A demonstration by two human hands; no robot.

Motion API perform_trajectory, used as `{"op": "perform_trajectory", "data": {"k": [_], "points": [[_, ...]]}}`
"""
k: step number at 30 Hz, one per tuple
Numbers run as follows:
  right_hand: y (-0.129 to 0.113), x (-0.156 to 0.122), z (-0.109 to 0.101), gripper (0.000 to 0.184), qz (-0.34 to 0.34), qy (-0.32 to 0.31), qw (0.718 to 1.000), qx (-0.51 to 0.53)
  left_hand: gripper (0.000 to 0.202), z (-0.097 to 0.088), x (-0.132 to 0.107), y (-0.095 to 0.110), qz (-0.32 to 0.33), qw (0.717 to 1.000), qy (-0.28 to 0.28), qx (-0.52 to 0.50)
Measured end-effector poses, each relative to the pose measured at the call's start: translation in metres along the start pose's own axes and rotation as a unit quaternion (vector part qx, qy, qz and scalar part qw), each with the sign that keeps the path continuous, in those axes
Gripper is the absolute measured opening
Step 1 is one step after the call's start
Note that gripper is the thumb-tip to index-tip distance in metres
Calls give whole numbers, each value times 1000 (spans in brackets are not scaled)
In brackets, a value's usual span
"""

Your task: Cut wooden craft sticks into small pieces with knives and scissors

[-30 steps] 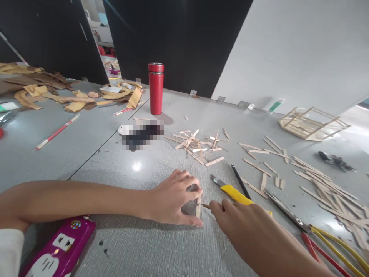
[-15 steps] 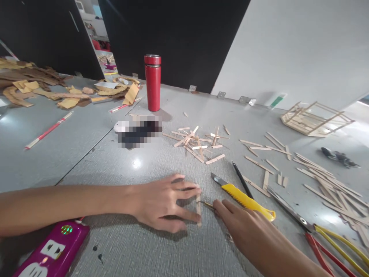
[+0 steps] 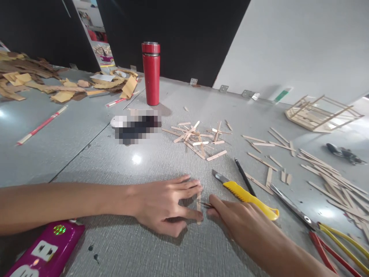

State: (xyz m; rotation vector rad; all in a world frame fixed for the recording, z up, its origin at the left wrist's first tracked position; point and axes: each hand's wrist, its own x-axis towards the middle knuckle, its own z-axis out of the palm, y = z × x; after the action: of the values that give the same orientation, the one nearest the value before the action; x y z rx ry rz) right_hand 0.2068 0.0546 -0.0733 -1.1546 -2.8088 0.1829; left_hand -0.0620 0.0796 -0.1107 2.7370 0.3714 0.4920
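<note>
My left hand [image 3: 167,206] lies palm down with its fingers spread. Its fingertips press a short wooden craft stick [image 3: 198,207] onto the grey table from both ends. My right hand [image 3: 230,215] is closed on a thin pointed tool [image 3: 205,204], whose tip meets the middle of that stick; its exact kind is too small to make out. Just beyond my right hand lie a yellow utility knife [image 3: 248,198], blade out, and a black pencil-like stick [image 3: 244,177]. Red-and-yellow-handled snips [image 3: 308,221] rest to the right, by my forearm.
Loose craft sticks form a heap [image 3: 198,140] ahead and a larger pile [image 3: 340,184] at right. A red flask [image 3: 151,75] stands upright behind. Elsewhere are a wooden stick frame [image 3: 321,115], a purple device [image 3: 44,250], cardboard scraps [image 3: 66,90] and a blurred-out dark object [image 3: 138,127].
The view has tilted slightly down. My right hand has shifted a little towards the stick and changed its finger position on the tool. My left hand keeps pinning the stick.
</note>
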Motion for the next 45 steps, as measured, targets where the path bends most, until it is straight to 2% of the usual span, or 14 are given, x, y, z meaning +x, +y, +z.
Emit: {"op": "perform_trajectory", "data": {"k": [5, 9, 14, 21, 24, 28, 34, 40, 43, 45], "points": [[-3, -1, -4, 41, 9, -7, 999, -41, 49, -2, 0, 1, -7, 1000, -14, -11], [-6, -1, -11, 47, 5, -3, 1000, -9, 49, -2, 0, 1, -5, 1000, -10, -14], [-8, -3, -15, 48, -1, -2, 1000, 13, 46, 0, 0, -2, 0, 1000, -6, -7], [-10, -4, -13, 47, 1, 4, 1000, -31, 47, 1, 0, -1, 0, 1000, -15, 26], [-13, -3, -21, 45, -3, 20, 1000, -11, 46, 0, 0, 0, 4, 999, -19, 43], [-16, -3, -36, 40, -13, -2, 1000, 13, 44, 0, 0, -1, 20, 999, 9, 43], [-18, -2, -36, 37, -28, -4, 999, -15, 43, 1, 0, -2, 20, 999, 15, 37], [-24, 3, -46, 49, -41, -30, 995, -91, 43, 0, -1, -2, 20, 999, 5, 43], [-25, 3, -51, 47, -42, -30, 995, -84, 43, 0, -1, -1, 16, 999, -1, 52], [-23, 4, -46, 43, -35, -32, 994, -97, 44, 0, -1, -1, 14, 998, -6, 59]]}}
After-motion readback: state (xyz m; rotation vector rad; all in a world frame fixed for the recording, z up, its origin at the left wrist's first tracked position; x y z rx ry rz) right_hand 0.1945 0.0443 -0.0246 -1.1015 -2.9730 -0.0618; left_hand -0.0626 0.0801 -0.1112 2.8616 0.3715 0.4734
